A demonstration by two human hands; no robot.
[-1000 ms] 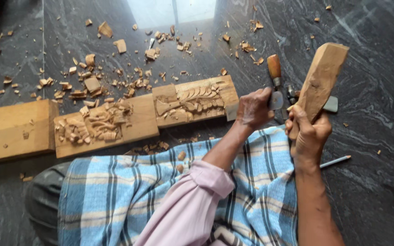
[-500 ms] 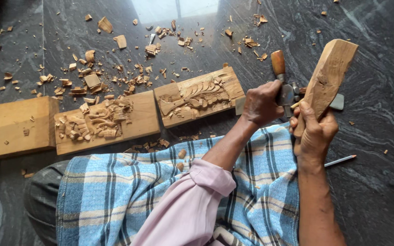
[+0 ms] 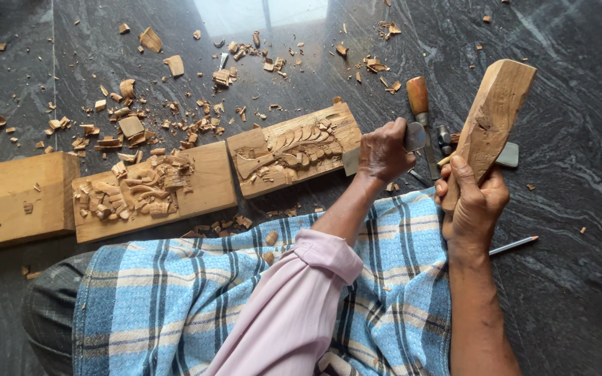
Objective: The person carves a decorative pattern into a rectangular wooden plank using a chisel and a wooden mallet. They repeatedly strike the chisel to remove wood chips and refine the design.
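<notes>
My left hand is closed around a flat metal chisel, whose blade meets the right end of a carved wooden block with a leaf pattern. To its right, my right hand grips a wooden mallet held upright above the floor. A second, partly carved block lies to the left of the first. A plain wooden block lies further left. My lap is covered by a blue checked cloth.
Wood chips are scattered over the dark stone floor beyond the blocks. A chisel with a wooden handle and other metal tools lie between my hands. A pencil lies at the right.
The leaf-carved block has turned slightly, its right end now further from me. My left hand shifted a little with the chisel. The mallet stays raised in my right hand.
</notes>
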